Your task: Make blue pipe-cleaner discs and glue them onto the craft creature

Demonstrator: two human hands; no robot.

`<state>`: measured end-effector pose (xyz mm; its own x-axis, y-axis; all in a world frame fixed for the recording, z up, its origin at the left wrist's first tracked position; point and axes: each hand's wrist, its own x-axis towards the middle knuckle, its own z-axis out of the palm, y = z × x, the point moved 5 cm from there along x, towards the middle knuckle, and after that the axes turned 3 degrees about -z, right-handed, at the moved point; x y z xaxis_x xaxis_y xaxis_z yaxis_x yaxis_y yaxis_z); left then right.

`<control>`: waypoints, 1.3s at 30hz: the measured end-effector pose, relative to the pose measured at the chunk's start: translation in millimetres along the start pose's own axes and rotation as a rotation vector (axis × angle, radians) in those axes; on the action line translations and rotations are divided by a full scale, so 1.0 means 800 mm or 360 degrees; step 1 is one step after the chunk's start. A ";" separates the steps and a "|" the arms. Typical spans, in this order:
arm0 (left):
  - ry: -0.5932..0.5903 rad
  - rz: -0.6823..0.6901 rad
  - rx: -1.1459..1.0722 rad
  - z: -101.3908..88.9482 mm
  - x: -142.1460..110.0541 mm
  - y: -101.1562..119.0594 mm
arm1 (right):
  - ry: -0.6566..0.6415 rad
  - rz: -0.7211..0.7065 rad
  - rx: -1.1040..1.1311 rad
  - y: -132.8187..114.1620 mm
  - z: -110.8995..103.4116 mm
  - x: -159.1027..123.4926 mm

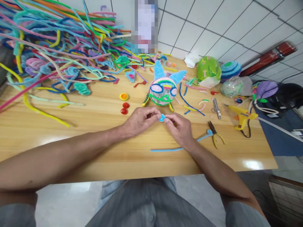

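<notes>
Between my two hands is a small coiled disc of blue pipe cleaner (162, 118). My left hand (143, 121) pinches its left edge with thumb and fingers. From the other side, my right hand (178, 127) grips it in the same way. Just beyond stands a pipe-cleaner figure (163, 91) with a round clear body, blue pointed ears, ringed pink eyes and yellow legs. A straight blue pipe cleaner (165, 150) lies under my right wrist. Near that forearm rests another blue pipe cleaner with a coiled end (208, 133).
A big heap of coloured pipe cleaners (59, 47) fills the left back. Red coils (124, 111) and a yellow-orange coil (124, 96) lie left of the figure. At the right are pliers (215, 134), a cutter-like metal tool (216, 108), a yellow glue gun (241, 116) and a green ball (208, 70).
</notes>
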<state>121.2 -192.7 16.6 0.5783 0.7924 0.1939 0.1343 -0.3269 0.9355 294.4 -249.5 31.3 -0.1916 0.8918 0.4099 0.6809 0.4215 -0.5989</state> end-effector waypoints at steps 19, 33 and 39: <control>0.0011 -0.0008 0.0079 0.000 0.000 0.007 | 0.0018 0.0227 0.0230 0.008 -0.003 -0.005; 0.0010 0.0018 0.0098 0.000 -0.001 0.008 | 0.0081 0.0084 0.0147 -0.003 -0.005 -0.002; 0.0047 0.0054 0.0138 0.000 -0.002 0.011 | 0.0068 0.0226 0.0225 0.002 -0.001 -0.003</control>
<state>121.7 -196.9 24.3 0.5597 0.7946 0.2353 0.1850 -0.3965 0.8992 296.9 -251.0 30.0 -0.0683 0.9375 0.3413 0.5924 0.3133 -0.7422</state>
